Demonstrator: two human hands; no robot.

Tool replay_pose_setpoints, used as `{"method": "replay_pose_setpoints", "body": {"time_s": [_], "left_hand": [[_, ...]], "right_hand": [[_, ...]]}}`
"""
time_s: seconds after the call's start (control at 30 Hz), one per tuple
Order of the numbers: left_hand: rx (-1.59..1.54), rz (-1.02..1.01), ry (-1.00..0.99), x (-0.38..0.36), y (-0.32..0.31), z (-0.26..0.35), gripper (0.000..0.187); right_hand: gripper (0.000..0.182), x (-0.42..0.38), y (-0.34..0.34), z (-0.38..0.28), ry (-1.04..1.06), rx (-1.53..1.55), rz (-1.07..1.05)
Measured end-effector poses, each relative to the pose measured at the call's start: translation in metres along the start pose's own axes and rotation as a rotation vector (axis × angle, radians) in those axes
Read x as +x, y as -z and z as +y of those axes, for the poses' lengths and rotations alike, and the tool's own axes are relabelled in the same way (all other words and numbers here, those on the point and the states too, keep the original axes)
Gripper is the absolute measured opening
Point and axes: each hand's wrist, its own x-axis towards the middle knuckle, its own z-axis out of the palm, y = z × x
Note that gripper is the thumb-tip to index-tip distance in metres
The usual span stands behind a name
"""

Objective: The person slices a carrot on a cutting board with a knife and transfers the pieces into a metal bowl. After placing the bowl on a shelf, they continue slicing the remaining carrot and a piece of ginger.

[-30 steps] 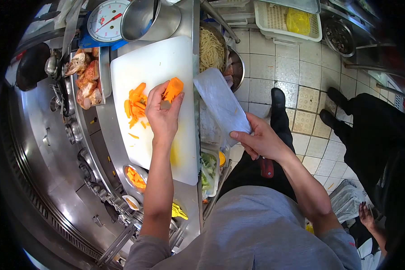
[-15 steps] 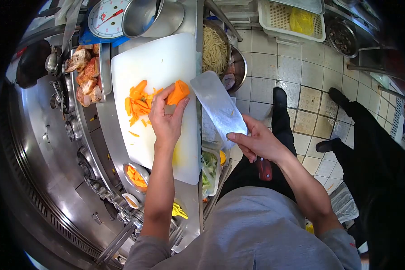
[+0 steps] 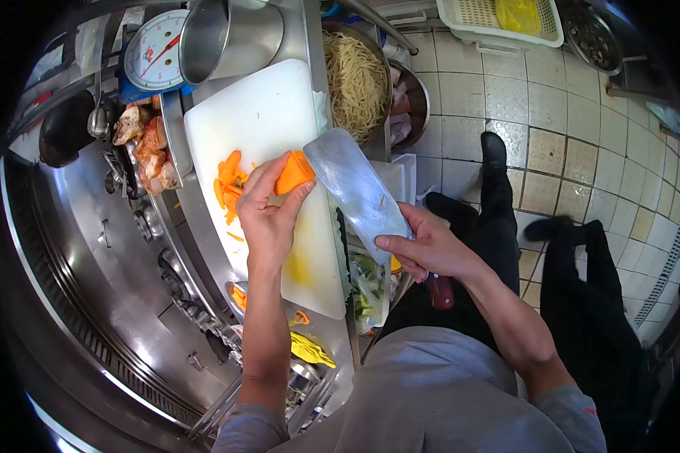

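Right hand (image 3: pixel 429 249) closed round a red handle low by the body, gripping a cleaver (image 3: pixel 355 189), forefinger laid along the flat of the broad blade. Blade raised off the board, slanting up and away, its far end just beside the carrot piece (image 3: pixel 294 173). Left hand (image 3: pixel 267 208) wrapped about that carrot piece, fingers and thumb pinching it near the right-hand part of the white cutting board (image 3: pixel 261 121). Cut carrot strips (image 3: pixel 229 181) heaped just left of the hand, a few strays lying nearer. Probably best done with the piece set flat on the board, fingertips curled back behind the knuckles, blade brought down close along them in even strokes. Beyond the board, a steel pot (image 3: pixel 223 34) and a dial scale (image 3: pixel 155 53) at the far end of the worktop (image 3: pixel 196 226); cooked meat pieces (image 3: pixel 147 143) in a tray to the left; a bowl of noodles (image 3: pixel 353 79) off to the right. Another person's dark shoes (image 3: pixel 495 155) on the tiled floor.
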Motion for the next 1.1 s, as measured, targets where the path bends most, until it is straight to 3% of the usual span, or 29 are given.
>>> {"method": "replay_pose_setpoints", "body": {"time_s": [0.27, 0.83, 1.07, 1.1], "left_hand": [[0.079, -0.031, -0.088, 0.023, -0.002, 0.007, 0.051], [0.149, 0.013, -0.169, 0.031, 0.0, -0.005, 0.051], [0.14, 0.02, -0.176, 0.031, 0.0, -0.007, 0.051], [0.14, 0.02, -0.176, 0.031, 0.0, -0.007, 0.051]], "right_hand": [[0.041, 0.012, 0.01, 0.009, 0.065, 0.07, -0.022], [0.063, 0.033, 0.016, 0.015, 0.067, 0.129, -0.117], [0.065, 0.034, 0.013, 0.009, 0.078, 0.121, -0.123], [0.059, 0.034, 0.012, 0.008, 0.057, 0.13, -0.123]]}}
